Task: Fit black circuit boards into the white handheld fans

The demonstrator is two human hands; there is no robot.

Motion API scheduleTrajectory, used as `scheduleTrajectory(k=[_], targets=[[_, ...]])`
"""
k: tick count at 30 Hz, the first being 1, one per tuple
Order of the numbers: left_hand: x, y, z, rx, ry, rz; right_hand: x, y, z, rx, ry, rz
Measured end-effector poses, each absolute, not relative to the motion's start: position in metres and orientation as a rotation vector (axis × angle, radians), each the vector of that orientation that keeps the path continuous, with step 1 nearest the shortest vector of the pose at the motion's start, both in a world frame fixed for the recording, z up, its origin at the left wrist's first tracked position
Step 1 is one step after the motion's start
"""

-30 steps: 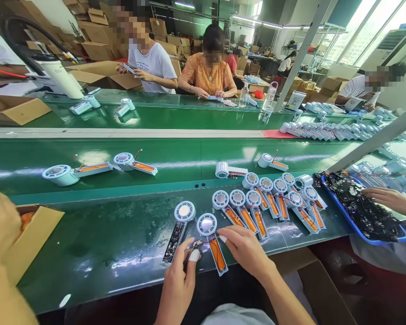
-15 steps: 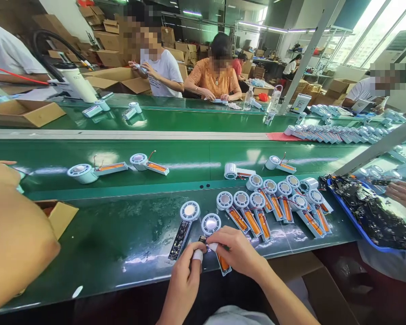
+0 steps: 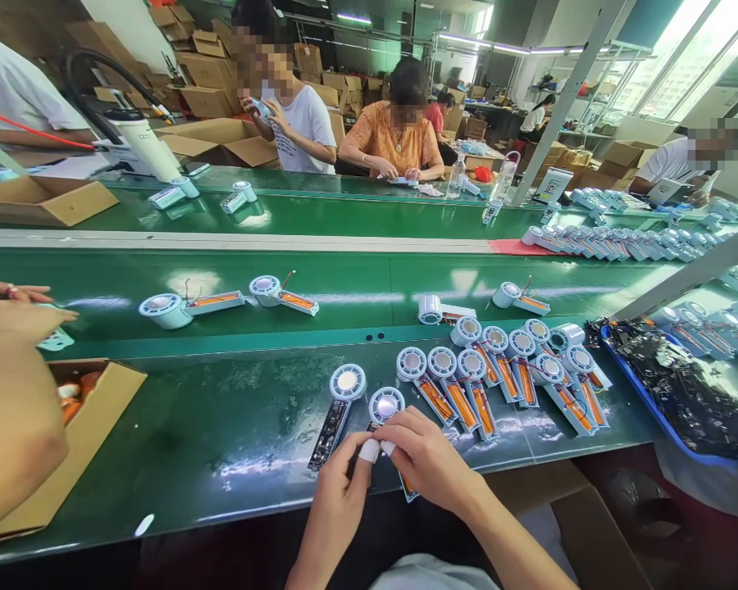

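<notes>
My left hand (image 3: pixel 343 475) and my right hand (image 3: pixel 429 455) meet at the bench's front edge, fingers pinched together, white wraps on fingertips. Between them is a small dark circuit board (image 3: pixel 373 426), mostly covered by the fingers. Just beyond lies a light-blue handheld fan (image 3: pixel 386 404) with a round head; my right hand hides most of its open handle. To its left rests another fan (image 3: pixel 348 382), a long black circuit board (image 3: pixel 327 436) lying along its handle. Right of my hands, several fans (image 3: pixel 443 362) show orange inside their open handles and thin wires.
A blue tray (image 3: pixel 630 392) of dark circuit boards stands at right. On the green belt (image 3: pixel 357 283) lie several fans. A co-worker's arm (image 3: pixel 15 410) reaches in at left above a cardboard box (image 3: pixel 98 442). Other people sit across the belt.
My hands have drawn closer together, covering more of the board. Fans on the belt have shifted slightly right. The co-worker's arm at left has moved; the hand over the blue tray is gone.
</notes>
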State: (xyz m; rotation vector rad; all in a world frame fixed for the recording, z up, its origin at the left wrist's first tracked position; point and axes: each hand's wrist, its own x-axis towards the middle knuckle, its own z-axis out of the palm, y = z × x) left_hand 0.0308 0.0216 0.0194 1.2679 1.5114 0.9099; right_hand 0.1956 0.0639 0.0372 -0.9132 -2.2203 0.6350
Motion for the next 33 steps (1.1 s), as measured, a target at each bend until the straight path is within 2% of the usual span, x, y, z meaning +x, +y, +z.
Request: scheduleTrajectory(k=[7,13,21,28,33], targets=[[0.032,0.021,0.013,1.128,1.472,0.904,0.196,0.062,0.027,-0.905,-2.180,0.557],[0.033,0.017,0.014,1.080,1.508,1.083,0.195,0.062,0.028,-1.048,-2.140,0.399],[0.032,0.010,0.011,1.487,1.680,1.179,0.189,0.061,0.039,-1.111,-2.387,0.084],[0.033,0.007,0.003,1.779,1.669,1.238,0.188,0.065,0.047,-1.099,-2.501,0.069],[0.023,0.014,0.015,1.569,1.619,1.138,0.193,0.068,0.041,-1.079,-2.413,0.244]])
